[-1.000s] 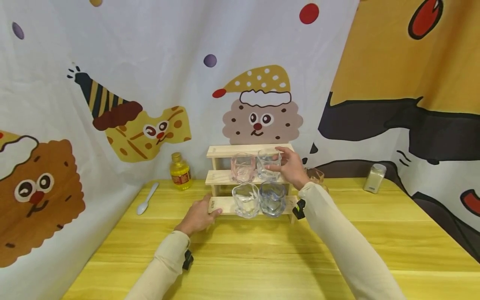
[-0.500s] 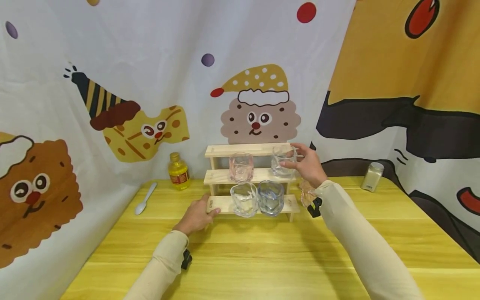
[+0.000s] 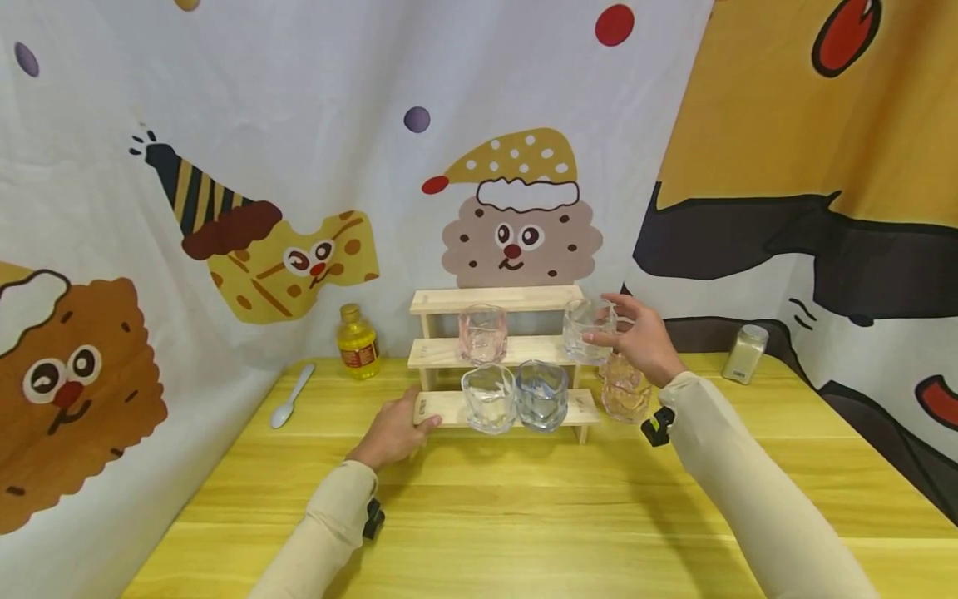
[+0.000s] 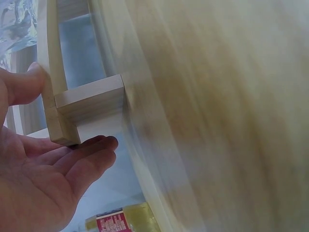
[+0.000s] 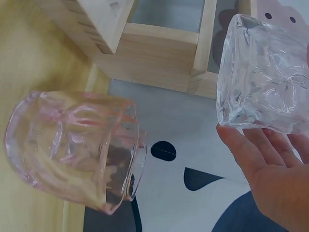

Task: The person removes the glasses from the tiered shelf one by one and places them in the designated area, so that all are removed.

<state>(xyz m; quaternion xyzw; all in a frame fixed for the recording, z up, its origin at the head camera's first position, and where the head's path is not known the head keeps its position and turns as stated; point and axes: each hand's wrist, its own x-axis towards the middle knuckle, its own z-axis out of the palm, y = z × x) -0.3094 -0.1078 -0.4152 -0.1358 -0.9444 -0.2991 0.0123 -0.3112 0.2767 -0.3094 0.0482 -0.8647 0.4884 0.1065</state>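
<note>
My right hand [image 3: 645, 339] holds a clear glass [image 3: 585, 333] at the right end of the middle step of a three-step wooden rack [image 3: 441, 353]. In the right wrist view the clear glass [image 5: 265, 77] is off the boards, fingers along its side. My left hand [image 3: 395, 431] grips the rack's lowest board at its left end; the left wrist view shows the thumb [image 4: 26, 86] on the board. A pink glass [image 3: 482, 334] stands on the middle step. On the lowest step are a clear glass [image 3: 490, 399] and a bluish glass [image 3: 542, 396].
Right of the rack a pinkish glass [image 3: 627, 393] stands on the table [image 3: 509, 516], perhaps with another partly hidden behind. A spoon [image 3: 292, 398] and a yellow bottle [image 3: 358, 343] are at left, a lidded jar [image 3: 746, 354] at right. A printed curtain [image 3: 359, 83] hangs behind.
My right hand has carried the clear glass rightward from beside the pink glass to the end of the middle step. The left hand has stayed on the rack.
</note>
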